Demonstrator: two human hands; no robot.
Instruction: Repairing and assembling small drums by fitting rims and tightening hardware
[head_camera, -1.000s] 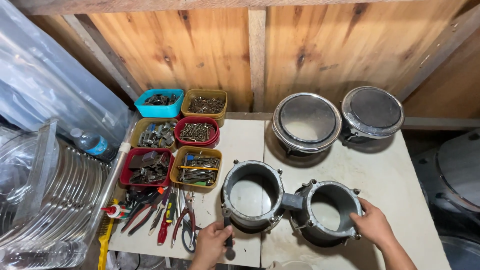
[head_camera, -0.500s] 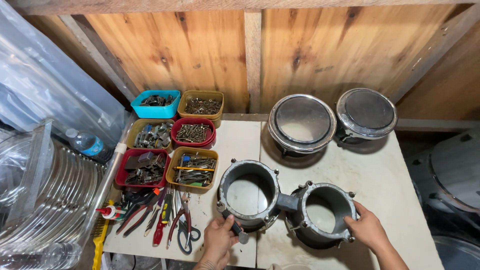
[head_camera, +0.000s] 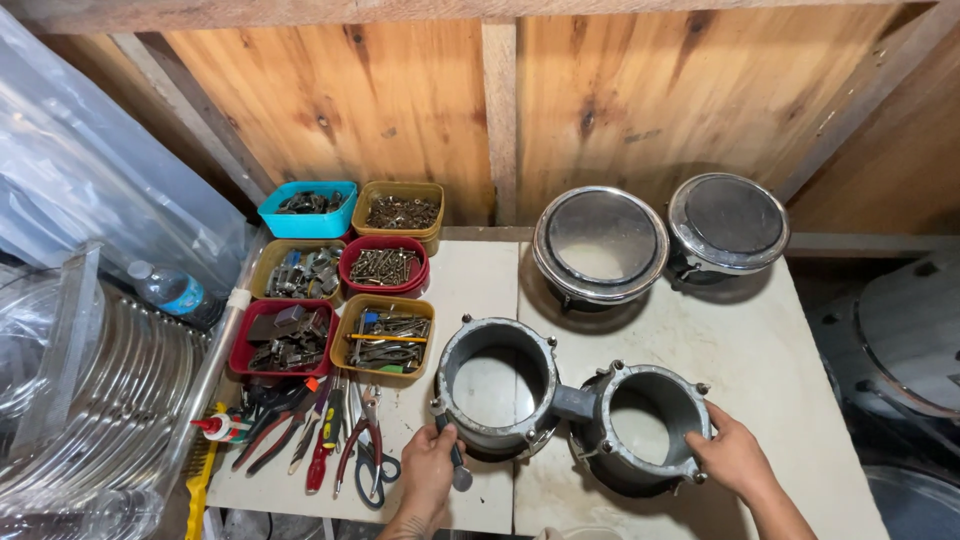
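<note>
From the head view, lower centre, our left hand (head_camera: 428, 472) pinches a small wrench (head_camera: 455, 462) at the twin metal shells (head_camera: 570, 405), while our right hand (head_camera: 735, 458) grips the right rim. We judge the wrench could slip; the table edge (head_camera: 500, 525) lies close below, with open room upper centre.

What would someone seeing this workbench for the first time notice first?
Most striking is the pair of joined grey metal rings at the front of the pale table, with the left hand holding a small tool against the left ring and the right hand on the right ring's rim. Behind them stand two drums with shiny heads against the wooden wall. To the left sit coloured trays of screws and hardware, with pliers and scissors laid out in front.
</note>
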